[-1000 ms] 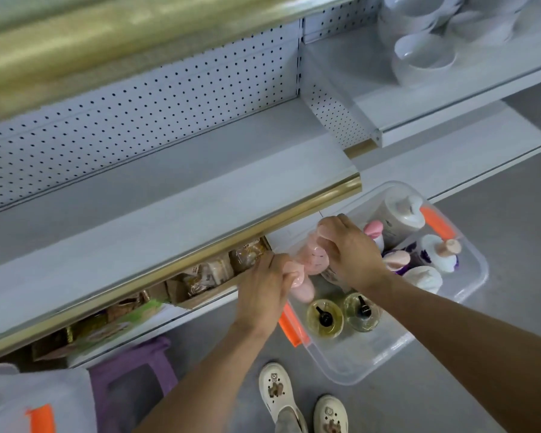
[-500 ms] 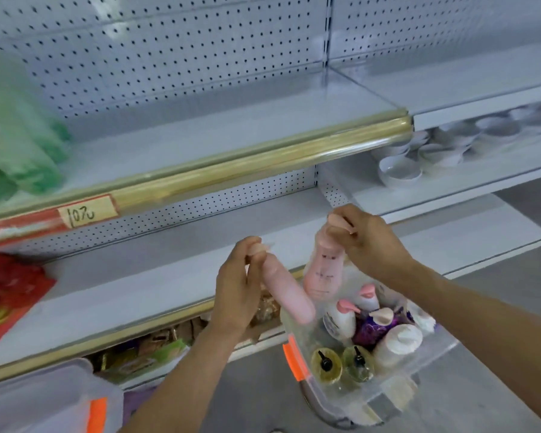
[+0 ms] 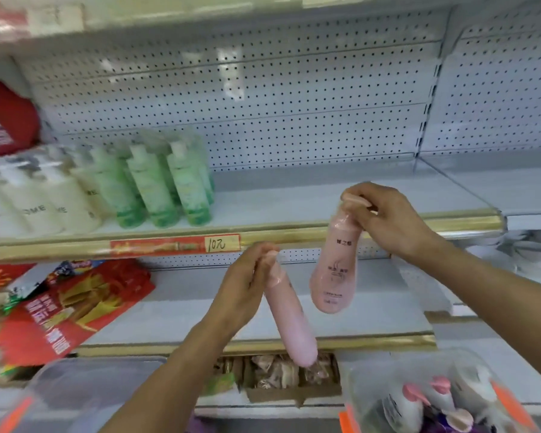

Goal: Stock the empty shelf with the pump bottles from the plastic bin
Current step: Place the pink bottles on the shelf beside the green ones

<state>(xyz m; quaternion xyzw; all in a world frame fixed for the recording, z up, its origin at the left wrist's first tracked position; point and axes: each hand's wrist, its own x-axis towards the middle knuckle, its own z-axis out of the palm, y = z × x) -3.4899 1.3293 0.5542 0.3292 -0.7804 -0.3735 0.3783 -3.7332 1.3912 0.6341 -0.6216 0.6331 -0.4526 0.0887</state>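
Note:
My left hand grips the pump top of a pink bottle that hangs tilted, its base down to the right. In my right hand a second pink pump bottle is held by its pump head and hangs nearly upright. Both bottles are in the air in front of the gold-edged shelf, whose right half is bare. The clear plastic bin with orange latches sits at the bottom right and holds several more pump bottles.
Green bottles and white bottles stand on the left part of the same shelf. Red packets lie on the lower shelf at the left. A second clear bin is at the bottom left. A cardboard box of packets sits below.
Both hands have lifted the two pink bottles out of the bin, from below the lower shelf up to the level of the gold-edged shelf. The view has tilted upward.

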